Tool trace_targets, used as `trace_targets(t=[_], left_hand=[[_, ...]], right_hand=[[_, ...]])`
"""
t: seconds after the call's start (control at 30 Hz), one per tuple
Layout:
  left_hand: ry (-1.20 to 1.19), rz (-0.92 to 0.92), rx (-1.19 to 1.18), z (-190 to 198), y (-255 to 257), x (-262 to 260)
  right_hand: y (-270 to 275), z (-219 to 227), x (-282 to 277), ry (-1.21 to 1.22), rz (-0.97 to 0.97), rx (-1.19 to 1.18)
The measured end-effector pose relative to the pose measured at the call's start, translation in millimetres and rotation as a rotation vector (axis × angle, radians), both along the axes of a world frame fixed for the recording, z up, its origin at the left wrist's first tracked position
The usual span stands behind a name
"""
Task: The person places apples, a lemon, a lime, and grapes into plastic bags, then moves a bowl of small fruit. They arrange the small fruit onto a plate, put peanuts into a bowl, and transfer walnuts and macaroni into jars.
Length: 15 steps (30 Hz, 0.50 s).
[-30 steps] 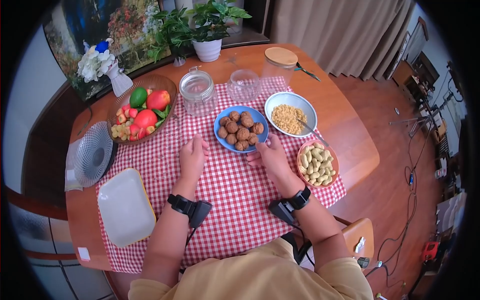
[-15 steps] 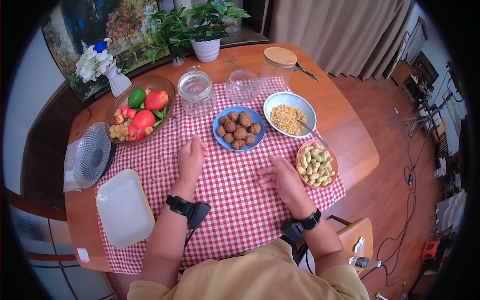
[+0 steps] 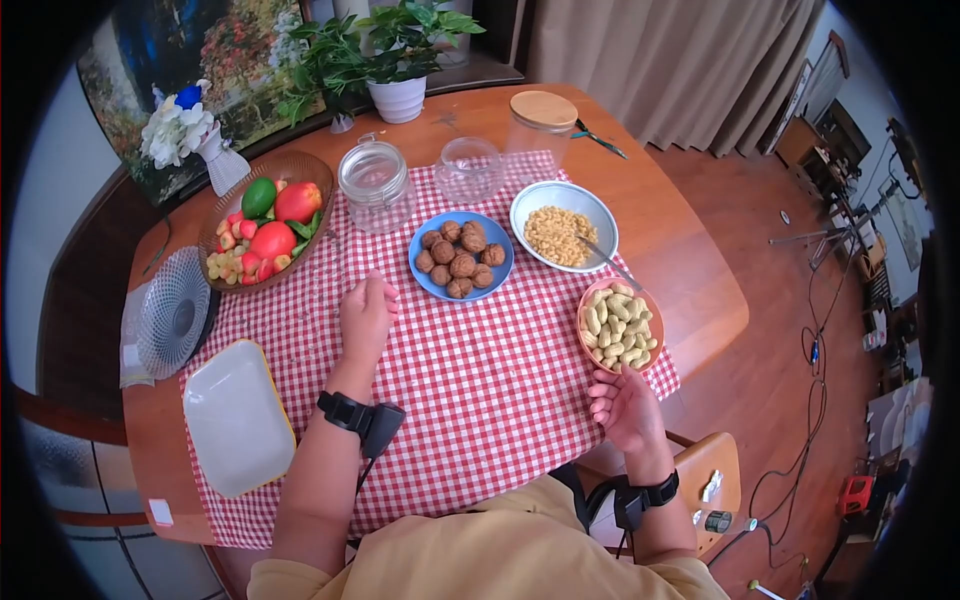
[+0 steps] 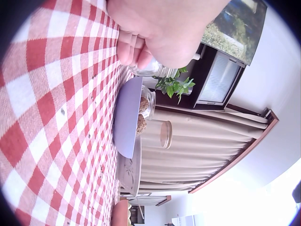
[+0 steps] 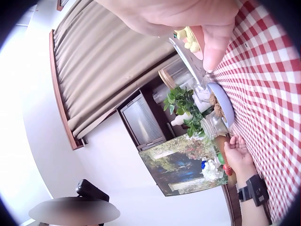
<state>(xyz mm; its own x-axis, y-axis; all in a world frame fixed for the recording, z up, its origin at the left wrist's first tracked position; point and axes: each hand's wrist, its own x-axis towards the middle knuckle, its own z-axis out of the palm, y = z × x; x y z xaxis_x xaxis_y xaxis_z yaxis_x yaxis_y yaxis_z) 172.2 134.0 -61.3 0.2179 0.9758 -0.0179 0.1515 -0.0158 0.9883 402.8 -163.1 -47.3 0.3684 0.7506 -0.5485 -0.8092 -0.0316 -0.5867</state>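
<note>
My left hand point(image 3: 367, 315) rests on the checkered cloth point(image 3: 470, 385) with loosely bent fingers and nothing in it. Just beyond it sits a blue plate point(image 3: 418, 279) of walnuts point(image 3: 462, 264). My right hand point(image 3: 627, 410) is at the near rim of an orange bowl point(image 3: 655, 347) filled with peanuts point(image 3: 618, 328), fingers relaxed, holding nothing. In the right wrist view the thumb point(image 5: 215, 52) points down beside the cloth, with peanuts point(image 5: 190, 41) showing behind it. From the left wrist, the blue plate point(image 4: 126, 117) stands just past the curled fingertips.
A white bowl point(image 3: 608, 216) of shelled nuts or grains with a spoon point(image 3: 612, 262) adjoins the peanuts. Glass jars point(image 3: 375, 185) and a glass bowl point(image 3: 468, 172) stand behind. At left are a fruit bowl point(image 3: 318, 170), a ribbed glass plate point(image 3: 180, 312) and a white tray point(image 3: 237, 420).
My right hand has drawn away from the walnut plate, back and to the right, to the near side of the peanut bowl. The left hand stays in about the same place.
</note>
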Motion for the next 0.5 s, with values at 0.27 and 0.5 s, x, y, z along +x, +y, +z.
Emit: trace_targets(t=[0.27,0.5], left_hand=[[0.026,-0.005,-0.016,2.9,-0.8,-0.5],[-0.006,-0.014,-0.008,1.5,-0.9,-0.9]], right_hand=[[13.2,11.2,-8.0,-0.101,0.054,-0.127],[35.9,17.3,-32.8,-0.078,0.223,-0.102]])
